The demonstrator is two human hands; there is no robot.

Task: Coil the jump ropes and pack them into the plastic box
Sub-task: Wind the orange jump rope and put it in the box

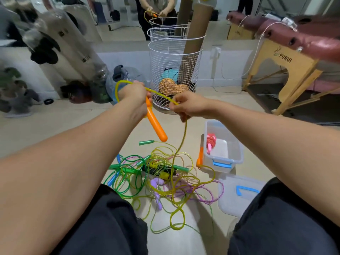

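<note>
My left hand (134, 94) grips an orange handle (156, 124) of a yellow jump rope (181, 142), with a loop of the cord arching over its left side. My right hand (185, 105) pinches the same cord a little to the right, and the cord hangs down from it into a tangled pile of ropes (161, 173) on the floor: green, yellow, pink and purple. The rope's second orange handle (200, 157) lies against the clear plastic box (237, 144), which holds a coiled red and pink rope (210, 142).
The box's lid (237, 194) with a blue latch lies on the floor by my right knee. A white wire basket (174, 74) with balls and cardboard tubes stands straight ahead. A wooden massage table (294, 70) is at the right, bagged items at the left.
</note>
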